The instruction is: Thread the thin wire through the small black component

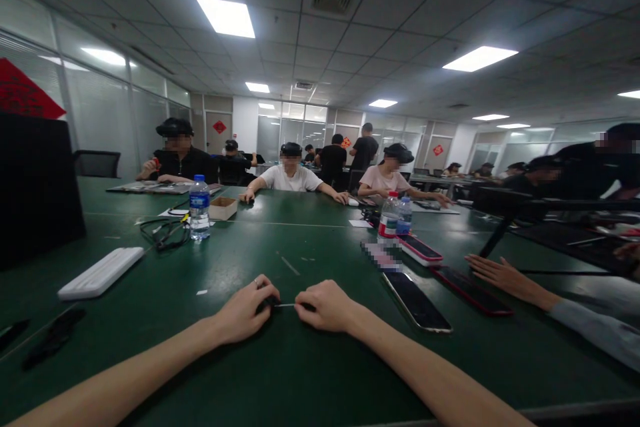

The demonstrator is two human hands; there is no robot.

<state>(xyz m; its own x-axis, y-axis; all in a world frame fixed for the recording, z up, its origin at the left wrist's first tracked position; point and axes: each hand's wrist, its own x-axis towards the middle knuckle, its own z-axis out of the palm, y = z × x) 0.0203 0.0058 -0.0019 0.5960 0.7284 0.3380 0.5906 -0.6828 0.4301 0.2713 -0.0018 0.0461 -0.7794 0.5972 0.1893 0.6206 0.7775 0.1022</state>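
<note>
Close together over the green table (225, 380), both my hands are closed on one small, thin object. My left hand (247, 310), with a ring on one finger, grips its dark end, which the fingers mostly hide. A thin, pale, straight rod (286, 305) spans the short gap between the hands. Its other end is pinched by the fingertips of my right hand (327, 307). What kind of object it is cannot be made out. A small white scrap (201, 292) lies left of my left hand.
Right of my hands lie a phone (417, 300), a red-edged phone (473, 290) and another person's hand (510, 277). Bottles (199, 213) stand farther back, near a small box (223, 209) and black cables (167, 233). A white case (103, 272) lies left. People sit opposite.
</note>
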